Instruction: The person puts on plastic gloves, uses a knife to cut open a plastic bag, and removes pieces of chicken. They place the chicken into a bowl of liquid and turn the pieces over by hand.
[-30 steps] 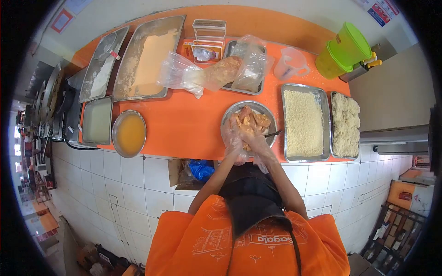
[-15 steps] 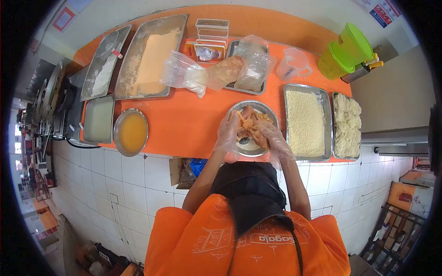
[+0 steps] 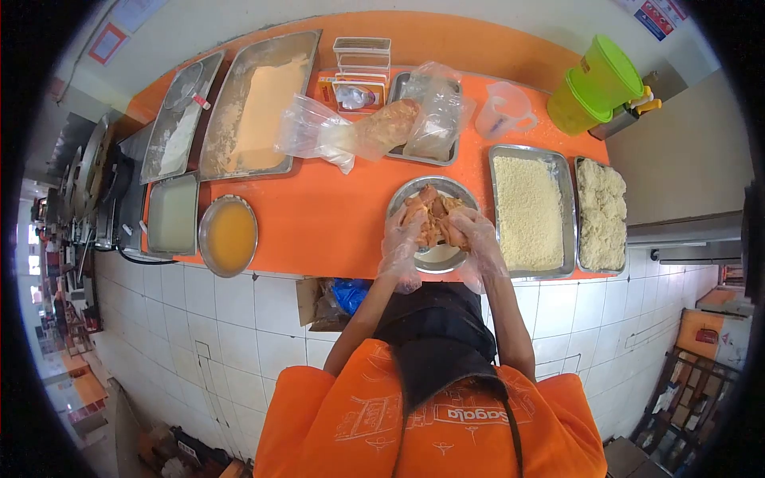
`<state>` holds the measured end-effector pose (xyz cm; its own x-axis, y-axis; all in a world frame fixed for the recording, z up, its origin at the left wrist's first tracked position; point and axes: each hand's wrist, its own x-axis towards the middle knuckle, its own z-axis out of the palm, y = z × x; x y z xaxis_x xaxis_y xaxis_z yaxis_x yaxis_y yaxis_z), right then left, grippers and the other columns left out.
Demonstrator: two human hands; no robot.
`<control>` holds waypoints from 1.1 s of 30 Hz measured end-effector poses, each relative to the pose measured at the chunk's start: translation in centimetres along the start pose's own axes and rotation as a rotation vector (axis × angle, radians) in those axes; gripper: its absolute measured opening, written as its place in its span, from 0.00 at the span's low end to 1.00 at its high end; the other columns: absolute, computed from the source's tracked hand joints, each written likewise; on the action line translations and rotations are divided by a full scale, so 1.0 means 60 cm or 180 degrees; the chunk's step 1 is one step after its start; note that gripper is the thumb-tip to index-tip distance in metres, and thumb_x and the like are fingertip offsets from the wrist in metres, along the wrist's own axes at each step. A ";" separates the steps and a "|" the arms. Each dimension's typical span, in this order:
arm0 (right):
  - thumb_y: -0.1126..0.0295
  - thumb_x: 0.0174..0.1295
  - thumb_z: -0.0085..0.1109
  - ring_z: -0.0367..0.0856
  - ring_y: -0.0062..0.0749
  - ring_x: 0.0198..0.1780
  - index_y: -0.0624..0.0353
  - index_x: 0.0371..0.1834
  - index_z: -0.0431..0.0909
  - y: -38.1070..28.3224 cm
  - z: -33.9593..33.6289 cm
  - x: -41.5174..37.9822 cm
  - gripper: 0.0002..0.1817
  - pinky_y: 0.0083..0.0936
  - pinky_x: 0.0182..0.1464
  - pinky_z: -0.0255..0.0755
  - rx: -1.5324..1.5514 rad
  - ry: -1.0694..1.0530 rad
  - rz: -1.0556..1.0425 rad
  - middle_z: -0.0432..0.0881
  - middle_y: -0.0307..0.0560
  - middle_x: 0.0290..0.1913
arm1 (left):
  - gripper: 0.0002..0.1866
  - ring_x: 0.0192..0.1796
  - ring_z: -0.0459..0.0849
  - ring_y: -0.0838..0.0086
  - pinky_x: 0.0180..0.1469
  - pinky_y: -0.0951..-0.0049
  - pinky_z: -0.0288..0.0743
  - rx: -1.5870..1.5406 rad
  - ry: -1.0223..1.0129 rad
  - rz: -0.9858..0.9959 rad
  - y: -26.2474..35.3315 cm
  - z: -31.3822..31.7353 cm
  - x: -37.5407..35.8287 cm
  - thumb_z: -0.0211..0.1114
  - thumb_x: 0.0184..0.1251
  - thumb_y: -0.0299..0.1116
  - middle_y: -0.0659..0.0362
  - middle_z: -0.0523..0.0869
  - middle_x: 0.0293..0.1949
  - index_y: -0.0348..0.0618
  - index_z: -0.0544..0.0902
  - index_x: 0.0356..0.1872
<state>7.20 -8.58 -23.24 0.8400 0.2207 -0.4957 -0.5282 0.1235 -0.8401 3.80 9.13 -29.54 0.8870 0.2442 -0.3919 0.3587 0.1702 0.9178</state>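
Observation:
Both hands wear clear plastic gloves and hold raw, reddish-brown marinated meat [image 3: 433, 217] between them over a round metal bowl [image 3: 398, 197]. My left hand [image 3: 401, 241] grips the meat from the left side, its fingers curled round it. On the right side my right hand [image 3: 476, 239] has its fingers closed on the meat too. A whitish layer shows at the bottom of the bowl, below the meat. The undersides of the pieces are hidden by the fingers and the gloves.
Right of the bowl lie two trays of pale crumbs [image 3: 528, 211] [image 3: 600, 215]. A bowl of orange liquid [image 3: 229, 236], a pale liquid tray [image 3: 173, 215] and powder trays [image 3: 267, 111] stand left. Behind are plastic bags [image 3: 374, 131], a clear jug [image 3: 504, 111] and green tubs [image 3: 606, 76].
The meat is gathered higher between my hands, and more of the bowl's whitish bottom shows. My left hand has shifted slightly right and down; the view has moved a little.

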 end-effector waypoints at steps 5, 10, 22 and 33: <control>0.69 0.69 0.55 0.77 0.18 0.39 0.61 0.55 0.78 0.024 -0.003 0.006 0.14 0.19 0.44 0.73 -0.0522 0.0280 -0.0557 0.81 0.37 0.41 | 0.23 0.53 0.84 0.72 0.54 0.72 0.81 -0.1789 -0.0420 -0.0344 0.033 0.005 -0.014 0.61 0.75 0.40 0.55 0.82 0.55 0.37 0.75 0.64; 0.76 0.64 0.60 0.79 0.19 0.40 0.61 0.63 0.72 -0.006 0.008 -0.018 0.23 0.17 0.41 0.75 -0.0927 0.0152 -0.0715 0.83 0.40 0.42 | 0.17 0.52 0.84 0.74 0.53 0.73 0.83 -0.2292 -0.0381 -0.0225 0.046 0.003 -0.032 0.63 0.74 0.32 0.57 0.82 0.52 0.40 0.75 0.60; 0.72 0.63 0.67 0.83 0.23 0.45 0.68 0.59 0.74 -0.014 0.001 -0.015 0.22 0.19 0.44 0.79 -0.0008 -0.0139 -0.0190 0.84 0.45 0.48 | 0.28 0.52 0.86 0.66 0.55 0.63 0.77 0.1152 0.0259 0.0154 0.076 -0.002 -0.054 0.68 0.66 0.49 0.54 0.86 0.52 0.40 0.79 0.59; 0.73 0.67 0.61 0.81 0.23 0.46 0.63 0.58 0.76 -0.026 0.015 -0.019 0.17 0.21 0.47 0.77 -0.0739 -0.0333 -0.0665 0.83 0.43 0.48 | 0.18 0.51 0.80 0.79 0.52 0.74 0.76 0.0562 -0.1491 0.0465 0.067 0.003 -0.033 0.61 0.76 0.40 0.60 0.82 0.48 0.39 0.79 0.59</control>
<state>6.96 -8.13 -21.14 0.9035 0.3136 -0.2920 -0.2932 -0.0446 -0.9550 3.53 9.15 -25.08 0.9520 -0.2068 -0.2256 0.2291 -0.0072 0.9734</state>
